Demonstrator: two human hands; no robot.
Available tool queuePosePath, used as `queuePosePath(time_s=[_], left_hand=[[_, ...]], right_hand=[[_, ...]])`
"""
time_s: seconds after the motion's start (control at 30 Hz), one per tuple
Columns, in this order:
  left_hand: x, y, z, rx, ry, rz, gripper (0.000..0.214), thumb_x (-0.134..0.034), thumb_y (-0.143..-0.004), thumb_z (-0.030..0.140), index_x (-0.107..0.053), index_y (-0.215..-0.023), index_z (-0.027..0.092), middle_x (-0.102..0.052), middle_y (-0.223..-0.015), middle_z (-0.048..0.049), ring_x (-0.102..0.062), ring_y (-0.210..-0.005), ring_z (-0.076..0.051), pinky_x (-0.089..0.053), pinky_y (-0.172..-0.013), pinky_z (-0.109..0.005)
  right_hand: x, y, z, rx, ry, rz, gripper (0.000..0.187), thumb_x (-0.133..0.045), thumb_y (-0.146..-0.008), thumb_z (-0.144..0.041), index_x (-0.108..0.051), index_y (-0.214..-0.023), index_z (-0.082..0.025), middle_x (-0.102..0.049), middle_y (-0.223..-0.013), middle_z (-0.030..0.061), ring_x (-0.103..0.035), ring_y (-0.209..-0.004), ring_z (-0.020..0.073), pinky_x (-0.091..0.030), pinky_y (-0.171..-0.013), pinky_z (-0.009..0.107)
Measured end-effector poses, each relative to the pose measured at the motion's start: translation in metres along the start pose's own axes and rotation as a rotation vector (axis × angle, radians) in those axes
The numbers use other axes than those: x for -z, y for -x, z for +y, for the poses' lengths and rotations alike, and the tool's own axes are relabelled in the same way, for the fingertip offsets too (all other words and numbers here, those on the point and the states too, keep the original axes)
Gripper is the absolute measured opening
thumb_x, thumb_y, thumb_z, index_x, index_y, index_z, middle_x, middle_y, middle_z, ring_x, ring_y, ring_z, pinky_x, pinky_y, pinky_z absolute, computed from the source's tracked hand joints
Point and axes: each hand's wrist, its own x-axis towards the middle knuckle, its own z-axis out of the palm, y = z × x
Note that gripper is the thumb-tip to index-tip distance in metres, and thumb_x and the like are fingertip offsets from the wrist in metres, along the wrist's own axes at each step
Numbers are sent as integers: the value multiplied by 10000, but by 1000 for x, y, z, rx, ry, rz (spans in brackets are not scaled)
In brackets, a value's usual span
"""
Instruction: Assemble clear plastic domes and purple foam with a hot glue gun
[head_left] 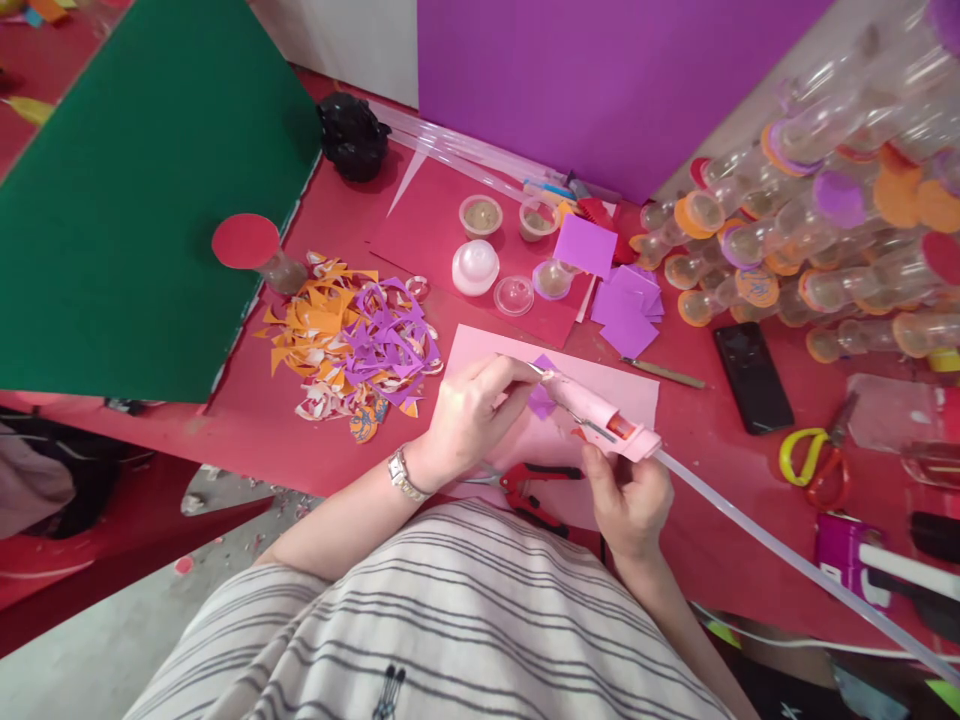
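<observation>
A pink hot glue gun [581, 400] is held over the pink sheet [630, 390], a long clear glue stick [787, 565] running out of its back end. My right hand [634, 495] is closed round the glue gun's rear part. At the nozzle end, my left hand [480, 405] is closed in a pinch; the small thing at its fingertips is mostly hidden. Under the nozzle lies a purple paper square [541, 390], partly covered by the gun. Red-handled pliers [536, 485] lie below, between my hands.
Orange and purple paper scraps [352, 330] are heaped at left, beside a red-topped plastic piece [245, 242]. Purple squares [626, 305], small cups [480, 215] and a craft knife [664, 372] lie beyond the gun. At right are stacked clear bottle shapes [795, 230], a phone [752, 378] and scissors [814, 460].
</observation>
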Motion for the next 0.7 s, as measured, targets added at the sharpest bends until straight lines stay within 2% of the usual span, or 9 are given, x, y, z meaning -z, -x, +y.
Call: queuePosePath(time_s=[0.17, 0.43, 0.7], left_hand=[[1, -1, -1, -2, 6, -4, 110, -610, -931, 82, -638, -905, 185, -749, -824, 19, -701, -726, -78, -542, -685, -158], [0, 2, -1, 10, -28, -96, 90, -572, -970, 138, -642, -935, 183, -746, -830, 5, -701, -735, -89, -540, -669, -166], [-1, 3, 0, 5, -6, -108, 120, -576, -939, 105, -652, -906, 192, -736, -800, 16, -702, -730, -93, -549, -687, -179]], right_hand=[[-1, 6, 2, 28, 11, -29, 369, -621, -936, -532, -590, -784, -198, -587, -611, -4, -502, -461, 125, -387, -430, 250], [1, 8, 1, 125, 32, -58, 224, -628, -960, -412, -638, -982, -189, -687, -796, 46, -644, -655, 169, -520, -570, 277], [1, 9, 1, 57, 61, -47, 339, -600, -946, -532, -637, -919, -196, -672, -757, 49, -630, -628, 179, -515, -552, 293]])
